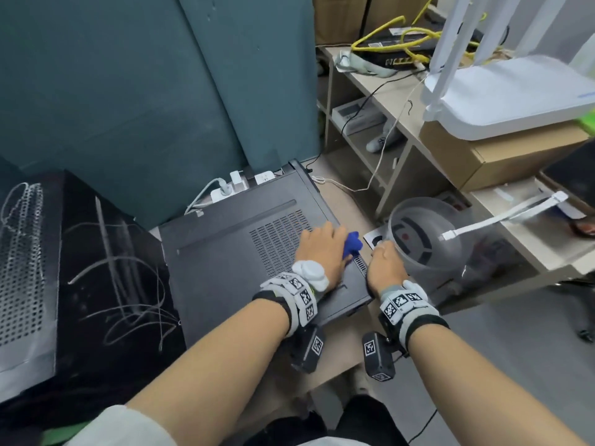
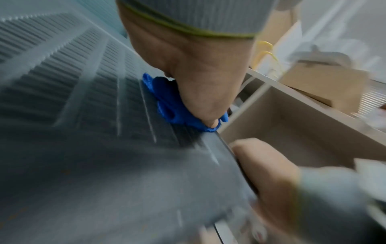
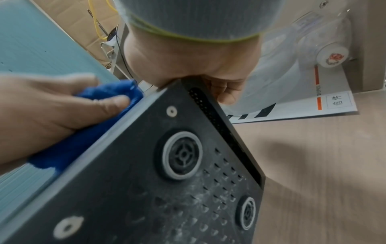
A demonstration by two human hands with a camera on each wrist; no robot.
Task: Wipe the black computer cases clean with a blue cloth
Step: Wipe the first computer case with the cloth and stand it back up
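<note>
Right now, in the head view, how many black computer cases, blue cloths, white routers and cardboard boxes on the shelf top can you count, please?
Black computer cases: 2
Blue cloth: 1
White router: 1
Cardboard box on the shelf top: 1
Total: 5

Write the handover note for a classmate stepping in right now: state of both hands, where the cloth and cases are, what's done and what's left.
Left hand: presses the bunched blue cloth on the near case, by the vent's right edge.
Right hand: grips that case's right front corner, steadying it; its thumb lies along the side.
The case lies flat on the low platform. A second case, to the left, shows chalky streaks.
Done: wiping of the near case's top is under way.
Left: the rest of that top, its dusty end face with the round feet, then the streaked case.
</note>
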